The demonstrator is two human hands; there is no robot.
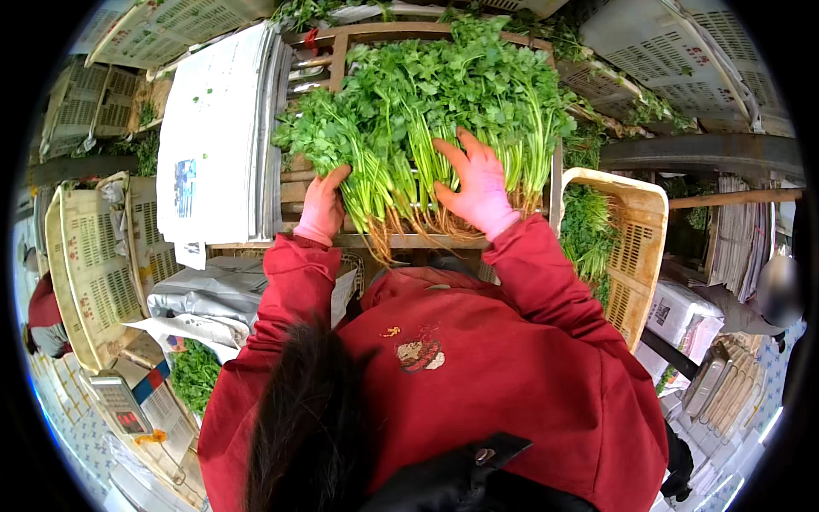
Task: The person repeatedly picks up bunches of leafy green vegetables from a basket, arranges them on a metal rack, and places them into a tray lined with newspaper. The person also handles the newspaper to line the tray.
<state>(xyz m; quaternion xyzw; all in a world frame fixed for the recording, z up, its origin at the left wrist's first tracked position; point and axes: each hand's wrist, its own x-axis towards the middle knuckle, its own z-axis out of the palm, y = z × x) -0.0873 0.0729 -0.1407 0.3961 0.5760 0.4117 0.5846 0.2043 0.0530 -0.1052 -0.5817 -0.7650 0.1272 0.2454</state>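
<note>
A big heap of green leafy herbs (426, 94) with pale stems and brown roots lies on a wooden slatted rack (350, 38) in front of me. My left hand (324, 205), in a pink glove, presses against the left side of the heap near the roots. My right hand (478, 183), also in a pink glove, lies flat with spread fingers on top of the stems at the right side. Both arms wear red sleeves.
A stack of newspapers (209, 136) lies left of the rack. Pale plastic crates (627, 230) stand right, one with greens inside; more crates (94, 256) sit left. A scale (124, 405) is at lower left. Another person (768, 299) stands at the right.
</note>
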